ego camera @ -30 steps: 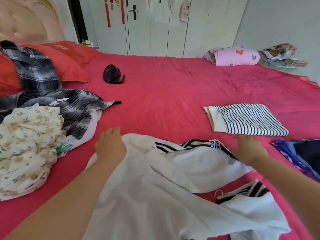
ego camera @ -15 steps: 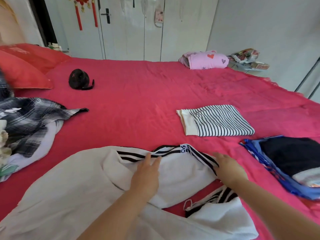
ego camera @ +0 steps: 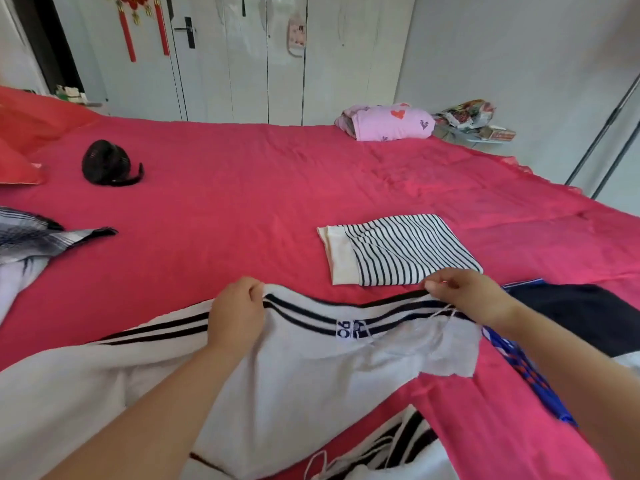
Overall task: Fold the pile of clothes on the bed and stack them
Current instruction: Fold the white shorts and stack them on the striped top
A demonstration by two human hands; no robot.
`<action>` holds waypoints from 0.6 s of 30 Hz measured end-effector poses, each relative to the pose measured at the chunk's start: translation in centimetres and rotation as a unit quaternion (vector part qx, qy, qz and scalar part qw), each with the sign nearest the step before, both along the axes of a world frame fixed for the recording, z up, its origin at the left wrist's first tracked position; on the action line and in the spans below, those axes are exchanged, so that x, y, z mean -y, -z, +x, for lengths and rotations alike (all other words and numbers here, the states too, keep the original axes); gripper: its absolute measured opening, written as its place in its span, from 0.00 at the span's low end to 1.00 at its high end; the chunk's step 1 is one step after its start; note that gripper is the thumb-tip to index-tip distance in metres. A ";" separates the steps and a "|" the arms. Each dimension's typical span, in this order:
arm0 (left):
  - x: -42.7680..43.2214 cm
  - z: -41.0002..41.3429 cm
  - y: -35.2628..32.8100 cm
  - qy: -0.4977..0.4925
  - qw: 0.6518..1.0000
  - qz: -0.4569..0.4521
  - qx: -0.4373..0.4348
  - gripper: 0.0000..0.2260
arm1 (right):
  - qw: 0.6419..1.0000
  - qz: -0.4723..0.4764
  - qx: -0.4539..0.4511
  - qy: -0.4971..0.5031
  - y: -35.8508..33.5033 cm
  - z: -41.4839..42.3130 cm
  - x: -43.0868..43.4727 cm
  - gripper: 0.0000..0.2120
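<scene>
Head view: we see both hands on a white garment (ego camera: 311,368) that lies spread on the near part of the red bed (ego camera: 242,209). The garment has two black stripes along its far edge and a small label in the middle of that edge. The left hand (ego camera: 237,311) grips this striped edge with curled fingers, thumb on the far side. The right hand (ego camera: 467,294) pinches the same edge further to the right between thumb and fingertips, and a thin white cord hangs just below it. Between the hands the edge is lifted a little and pulled almost straight. Another white part with black stripes (ego camera: 398,445) lies at the bottom of the picture; we cannot tell if it belongs to the same garment.

Just behind the right hand a striped top (ego camera: 398,251) lies folded flat. On the right, a dark garment (ego camera: 581,310) rests on a blue cloth (ego camera: 530,372). At the left edge we see a plaid shirt (ego camera: 31,233), and further back a small black fan (ego camera: 105,163) near a red pillow (ego camera: 20,133). A folded pink garment (ego camera: 391,124) lies at the far side of the bed.
</scene>
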State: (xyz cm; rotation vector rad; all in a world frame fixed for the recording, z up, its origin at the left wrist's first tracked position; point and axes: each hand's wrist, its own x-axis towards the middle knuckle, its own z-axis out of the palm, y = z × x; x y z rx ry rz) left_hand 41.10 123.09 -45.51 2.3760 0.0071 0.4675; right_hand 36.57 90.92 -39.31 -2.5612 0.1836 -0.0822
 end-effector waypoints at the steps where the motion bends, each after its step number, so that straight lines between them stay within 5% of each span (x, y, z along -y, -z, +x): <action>1: 0.3 0.5 -0.3 -0.017 0.999 -0.035 0.007 0.08 | 1.000 -0.009 0.015 0.015 -0.4 0.6 0.7 0.05; 5: 1.1 2.3 0.3 -0.039 0.994 -0.086 -0.048 0.08 | 0.987 -0.041 0.067 0.139 0.2 2.5 2.2 0.15; 7: 1.6 2.1 1.4 -0.011 0.992 -0.058 -0.109 0.16 | 0.986 -0.031 0.058 0.151 1.8 2.7 2.4 0.18; 9: 2.0 0.9 2.6 0.057 0.991 -0.010 -0.122 0.25 | 0.991 -0.053 0.017 0.124 4.3 2.2 2.1 0.21; 13: 2.3 -2.1 5.4 0.180 0.959 0.174 -0.134 0.27 | 0.992 -0.092 -0.051 0.071 8.4 0.1 1.2 0.27; 15: 2.2 -3.3 6.2 0.190 0.930 0.264 -0.171 0.25 | 0.984 -0.154 -0.066 0.060 9.1 -0.6 1.4 0.27; 18: 2.2 -4.2 5.2 0.170 0.939 0.267 -0.133 0.24 | 0.979 -0.186 -0.037 0.079 8.0 -1.5 0.6 0.24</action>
